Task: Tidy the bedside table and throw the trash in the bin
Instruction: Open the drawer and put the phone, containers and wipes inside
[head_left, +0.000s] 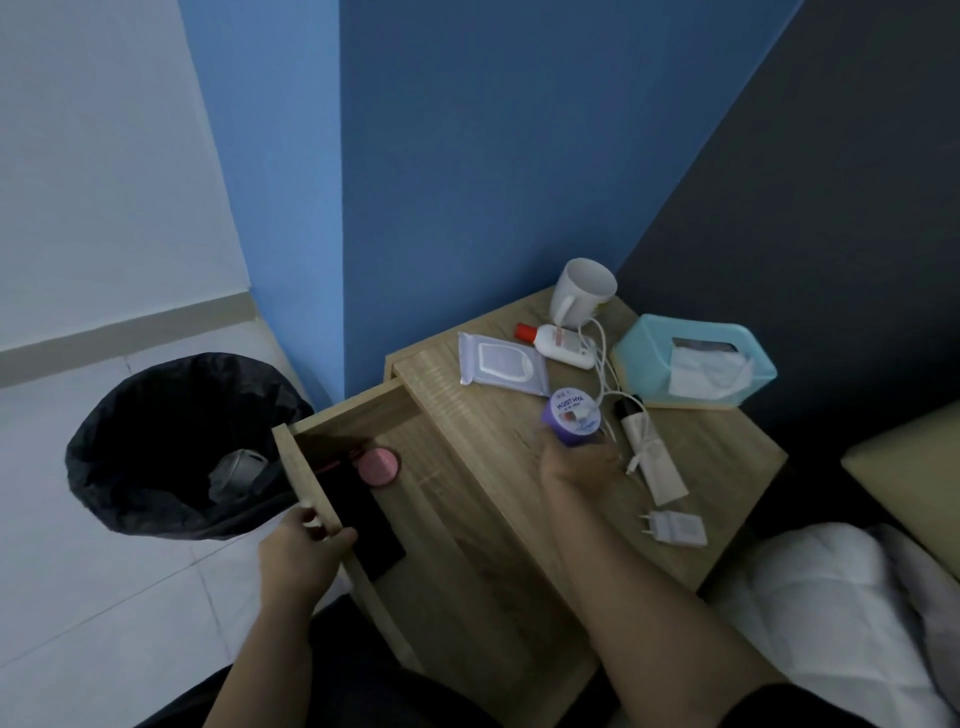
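My right hand (576, 470) holds a small purple jar (574, 417) with a white label just above the wooden bedside table (727, 467). My left hand (298, 545) grips the front panel of the table's open drawer (306, 483). Inside the drawer lie a round pink case (378, 466) and a flat black item (371, 530). On the tabletop are a wipes pack (501, 366), a white bottle with a red cap (558, 343), a white mug (582, 293), a teal tissue box (693, 364), a white tube (652, 462) and a white charger plug (675, 529) with its cable (602, 358).
A bin lined with a black bag (171, 447) stands on the tiled floor left of the drawer, with crumpled trash inside. Blue walls meet in a corner behind the table. A bed with white bedding (841, 613) lies at the right.
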